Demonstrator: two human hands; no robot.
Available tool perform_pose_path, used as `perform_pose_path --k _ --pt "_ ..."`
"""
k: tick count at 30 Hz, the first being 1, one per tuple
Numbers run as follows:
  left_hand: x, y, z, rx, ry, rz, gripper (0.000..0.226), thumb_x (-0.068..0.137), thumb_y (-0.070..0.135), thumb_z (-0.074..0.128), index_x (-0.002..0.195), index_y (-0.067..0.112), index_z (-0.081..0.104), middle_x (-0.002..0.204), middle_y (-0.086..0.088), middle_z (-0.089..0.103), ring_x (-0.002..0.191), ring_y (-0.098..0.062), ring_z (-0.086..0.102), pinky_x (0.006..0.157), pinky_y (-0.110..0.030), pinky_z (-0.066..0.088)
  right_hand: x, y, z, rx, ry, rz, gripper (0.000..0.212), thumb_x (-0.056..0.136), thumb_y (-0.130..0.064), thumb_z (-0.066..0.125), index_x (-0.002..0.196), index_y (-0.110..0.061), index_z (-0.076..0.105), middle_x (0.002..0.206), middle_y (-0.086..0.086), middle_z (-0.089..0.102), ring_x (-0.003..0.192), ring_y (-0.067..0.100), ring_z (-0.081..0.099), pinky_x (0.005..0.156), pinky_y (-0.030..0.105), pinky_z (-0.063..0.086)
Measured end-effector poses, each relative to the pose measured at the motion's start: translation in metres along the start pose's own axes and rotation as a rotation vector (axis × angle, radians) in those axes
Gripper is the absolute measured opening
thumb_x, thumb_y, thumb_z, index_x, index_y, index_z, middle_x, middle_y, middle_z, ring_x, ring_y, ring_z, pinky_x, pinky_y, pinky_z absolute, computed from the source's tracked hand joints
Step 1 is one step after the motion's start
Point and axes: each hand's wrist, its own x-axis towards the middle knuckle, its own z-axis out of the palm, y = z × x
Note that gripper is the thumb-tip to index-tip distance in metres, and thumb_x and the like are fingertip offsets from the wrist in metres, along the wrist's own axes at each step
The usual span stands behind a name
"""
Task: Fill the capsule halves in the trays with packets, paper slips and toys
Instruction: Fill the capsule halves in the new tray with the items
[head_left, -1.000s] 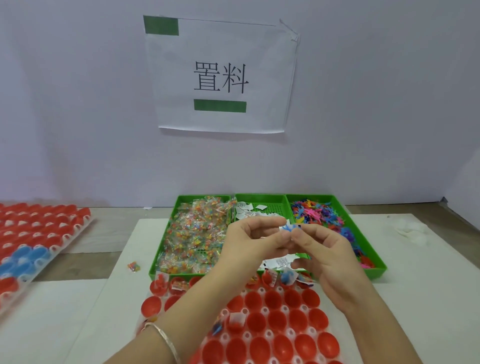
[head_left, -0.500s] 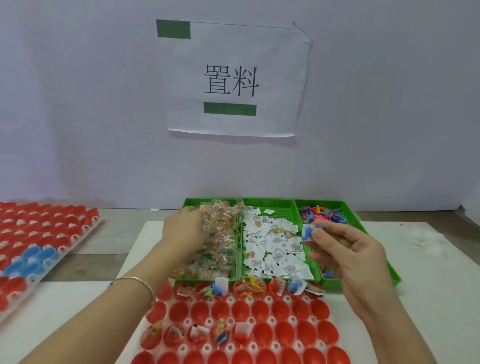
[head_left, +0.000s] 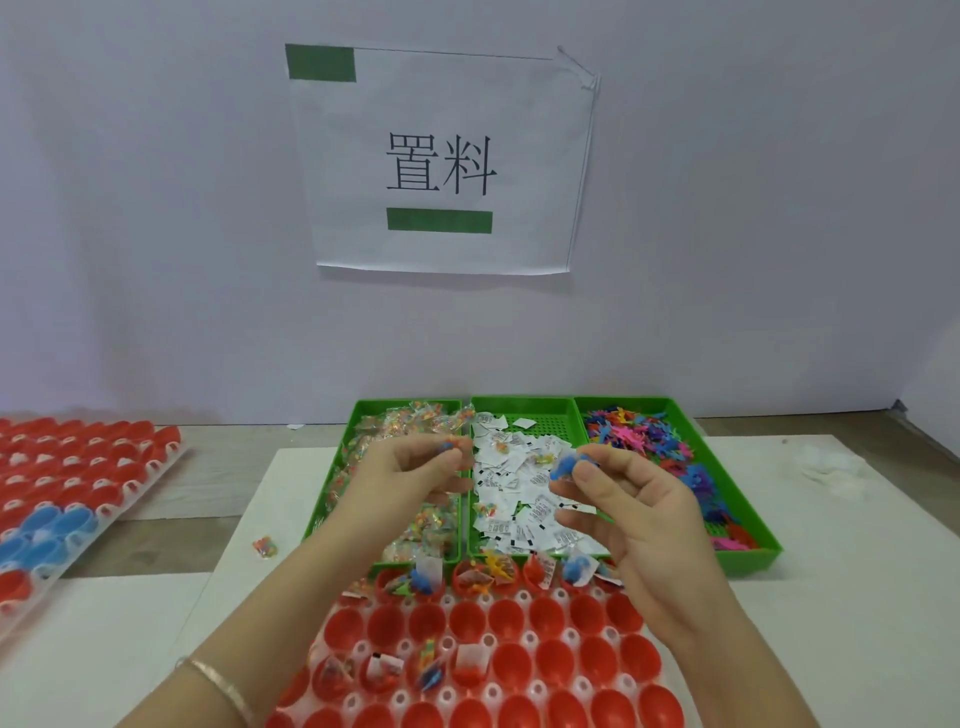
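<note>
Left hand (head_left: 410, 473) pinches a packet (head_left: 451, 445) and right hand (head_left: 639, 509) pinches a blue toy (head_left: 563, 464), held apart above the far bins (head_left: 519, 400); each piece is best lowered right into an unfilled capsule half (head_left: 511, 618) of the near tray (head_left: 571, 635), not tossed.

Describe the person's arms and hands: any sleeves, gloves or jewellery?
Neither the left hand nor the right hand wears a glove, and no rings show. Both forearms are uncovered as far as the frame reaches, with no sleeve in view. A thin silver-coloured bangle circles the left wrist. Nothing shows on the right wrist.
</note>
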Motion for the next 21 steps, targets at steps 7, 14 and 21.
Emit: perform_pose_path --k 7,14,21 --pt "-0.039 0.022 0.044 -0.36 -0.14 -0.021 0.02 0.087 0.015 0.063 0.1 0.02 0.078 0.087 0.0 0.073 0.069 -0.007 0.062 0.059 -0.019 0.05 -0.012 0.004 0.018 0.125 -0.09 0.116 0.019 0.064 -0.018 0.075 0.082 -0.012 0.077 0.081 0.008 0.071 0.061 0.012 0.064 0.048 0.022 0.052" --pt "-0.05 0.027 0.053 -0.338 -0.043 0.034 0.018 0.085 0.003 0.068 0.096 0.016 0.074 0.086 -0.008 0.076 0.08 -0.02 0.074 0.06 -0.022 0.057 -0.014 -0.001 0.015 -0.005 0.018 0.027 0.03 0.066 -0.021 0.075 0.093 -0.008 0.071 0.081 0.009 0.075 0.067 0.015 0.07 0.051 0.023 0.054" --pt "-0.052 0.037 0.053 -0.233 -0.16 -0.015 0.021 0.086 0.002 0.066 0.1 0.014 0.074 0.091 -0.007 0.076 0.088 -0.019 0.073 0.066 -0.023 0.058 -0.011 -0.004 0.009 -0.335 0.043 -0.089 0.012 0.076 -0.016 0.078 0.087 -0.018 0.074 0.08 0.005 0.074 0.075 0.02 0.07 0.062 0.025 0.056"
